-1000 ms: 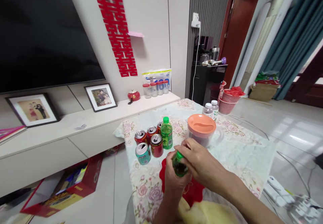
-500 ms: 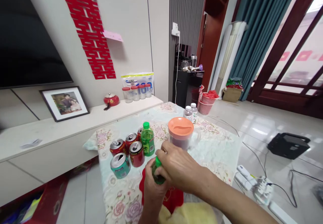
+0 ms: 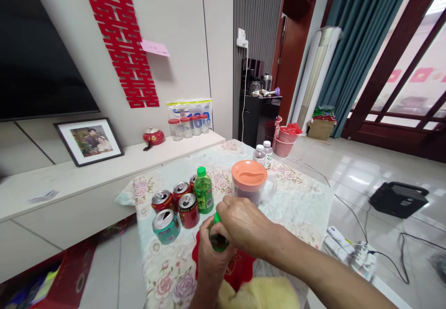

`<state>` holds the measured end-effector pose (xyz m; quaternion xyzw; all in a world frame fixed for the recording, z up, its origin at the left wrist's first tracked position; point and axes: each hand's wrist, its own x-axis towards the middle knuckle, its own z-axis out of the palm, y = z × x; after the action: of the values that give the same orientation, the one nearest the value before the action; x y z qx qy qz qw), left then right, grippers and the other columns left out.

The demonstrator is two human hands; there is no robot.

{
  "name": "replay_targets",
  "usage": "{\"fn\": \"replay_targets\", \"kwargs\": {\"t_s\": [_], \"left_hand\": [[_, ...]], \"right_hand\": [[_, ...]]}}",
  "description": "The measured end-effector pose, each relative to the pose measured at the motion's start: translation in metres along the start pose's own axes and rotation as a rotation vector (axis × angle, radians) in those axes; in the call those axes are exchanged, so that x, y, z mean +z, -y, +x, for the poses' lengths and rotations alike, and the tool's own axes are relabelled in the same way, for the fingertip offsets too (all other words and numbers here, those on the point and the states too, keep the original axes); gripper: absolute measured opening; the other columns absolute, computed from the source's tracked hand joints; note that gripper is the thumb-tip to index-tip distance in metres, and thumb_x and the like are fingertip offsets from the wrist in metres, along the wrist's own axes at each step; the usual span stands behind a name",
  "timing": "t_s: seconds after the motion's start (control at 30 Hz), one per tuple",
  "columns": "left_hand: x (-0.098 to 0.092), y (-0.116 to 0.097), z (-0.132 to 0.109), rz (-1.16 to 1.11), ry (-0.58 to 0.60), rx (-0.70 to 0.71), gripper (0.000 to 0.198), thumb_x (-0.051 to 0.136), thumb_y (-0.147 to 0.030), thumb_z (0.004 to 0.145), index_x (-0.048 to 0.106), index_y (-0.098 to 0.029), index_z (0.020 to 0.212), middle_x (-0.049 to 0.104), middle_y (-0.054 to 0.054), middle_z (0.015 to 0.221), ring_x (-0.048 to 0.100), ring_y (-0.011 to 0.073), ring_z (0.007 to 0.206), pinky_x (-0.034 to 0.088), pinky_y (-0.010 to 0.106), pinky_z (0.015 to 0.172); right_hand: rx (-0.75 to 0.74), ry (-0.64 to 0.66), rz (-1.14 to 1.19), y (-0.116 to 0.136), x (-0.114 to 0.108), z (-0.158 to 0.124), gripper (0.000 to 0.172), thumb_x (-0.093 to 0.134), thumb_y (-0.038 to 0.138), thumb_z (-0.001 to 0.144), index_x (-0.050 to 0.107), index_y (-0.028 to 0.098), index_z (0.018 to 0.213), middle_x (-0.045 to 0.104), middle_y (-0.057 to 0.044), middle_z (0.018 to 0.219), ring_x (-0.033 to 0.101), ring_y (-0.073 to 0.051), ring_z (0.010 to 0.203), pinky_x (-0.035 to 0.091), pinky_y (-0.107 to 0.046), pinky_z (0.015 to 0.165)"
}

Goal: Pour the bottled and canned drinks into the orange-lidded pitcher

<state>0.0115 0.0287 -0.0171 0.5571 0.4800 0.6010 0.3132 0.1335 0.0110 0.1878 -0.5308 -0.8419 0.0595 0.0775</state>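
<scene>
Clasping a green-capped plastic bottle (image 3: 219, 244) from the side, the left hand (image 3: 213, 263) holds it over the scalloped red mat (image 3: 240, 274); its base is hidden. The right hand (image 3: 245, 225) grips the green cap (image 3: 217, 219) from above, its fingers curled down around it. Just beyond stand a similar upright green bottle (image 3: 204, 193) and a teal drink can (image 3: 166, 227). The held bottle probably handles light, its smooth thin wall likely to dent under a squeeze and slip if damp; the neck and shoulder should offer the firmest hold.
</scene>
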Motion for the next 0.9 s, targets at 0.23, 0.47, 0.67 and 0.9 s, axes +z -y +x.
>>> {"fn": "replay_targets", "kwargs": {"t_s": [0.23,0.47,0.67,0.9], "left_hand": [[0.012,-0.028,-0.002,-0.09,-0.046,0.031,0.062,0.08,-0.046,0.067,0.062,-0.02,0.121,0.074,0.009,0.113,0.074,0.0278,0.101,0.063,0.043,0.091],[0.01,-0.022,-0.002,-0.074,0.002,0.039,0.06,0.08,-0.029,0.063,0.06,-0.021,0.119,0.075,0.007,0.109,0.074,0.0258,0.098,0.063,0.04,0.089],[0.009,-0.028,0.0,-0.083,0.006,0.03,0.061,0.078,-0.024,0.059,0.062,-0.02,0.118,0.074,0.008,0.113,0.072,0.027,0.105,0.06,0.042,0.097],[0.013,-0.029,-0.002,-0.122,-0.014,-0.01,0.061,0.08,-0.028,0.057,0.062,-0.021,0.116,0.074,0.007,0.107,0.073,0.0262,0.095,0.062,0.041,0.089]], "right_hand": [[-0.059,0.026,0.095,-0.013,-0.002,-0.007,0.015,0.055,0.022,0.102,0.068,0.014,0.101,0.067,-0.009,0.102,0.06,-0.018,0.081,0.042,-0.031,0.069],[-0.247,0.089,0.173,-0.025,-0.011,-0.001,0.024,0.06,0.0,0.087,0.067,0.017,0.103,0.063,-0.006,0.105,0.059,-0.018,0.09,0.044,-0.029,0.075],[-0.256,0.042,0.192,-0.032,-0.022,-0.002,0.019,0.052,0.007,0.1,0.065,0.018,0.109,0.06,-0.008,0.107,0.057,-0.02,0.095,0.044,-0.032,0.079],[-0.285,0.112,0.142,-0.027,-0.014,0.002,0.027,0.059,-0.001,0.087,0.07,0.016,0.106,0.062,-0.007,0.103,0.057,-0.018,0.086,0.039,-0.029,0.071]]}}
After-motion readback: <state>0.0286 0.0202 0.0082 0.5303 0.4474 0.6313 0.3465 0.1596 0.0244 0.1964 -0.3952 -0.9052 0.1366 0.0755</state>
